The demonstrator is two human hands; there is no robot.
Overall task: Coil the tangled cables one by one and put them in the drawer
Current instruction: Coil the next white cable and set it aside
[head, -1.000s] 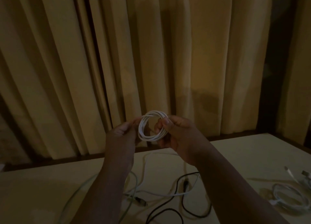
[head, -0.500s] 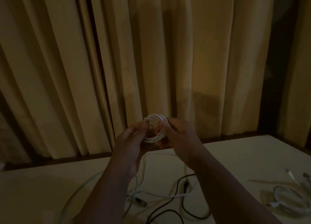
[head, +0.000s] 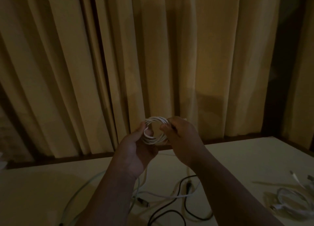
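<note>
A white cable wound into a small coil (head: 155,121) is held up in front of the curtain, above the table. My left hand (head: 136,149) grips its left side, fingers curled through the ring. My right hand (head: 181,139) pinches its right side between thumb and fingers. Below my forearms a tangle of loose cables lies on the pale table (head: 237,157): a black cable (head: 185,208), a white one (head: 169,196) and a pale greenish one (head: 79,190). No drawer is in view.
A second coiled white cable (head: 292,202) with loose plug ends lies at the table's right edge. Heavy tan curtains (head: 153,56) hang just behind the table's far edge. The room is dim.
My left hand has turned palm-up and closed in, its fingers now hooked through the coil. The coil looks a little tighter. My right hand stays on its right side.
</note>
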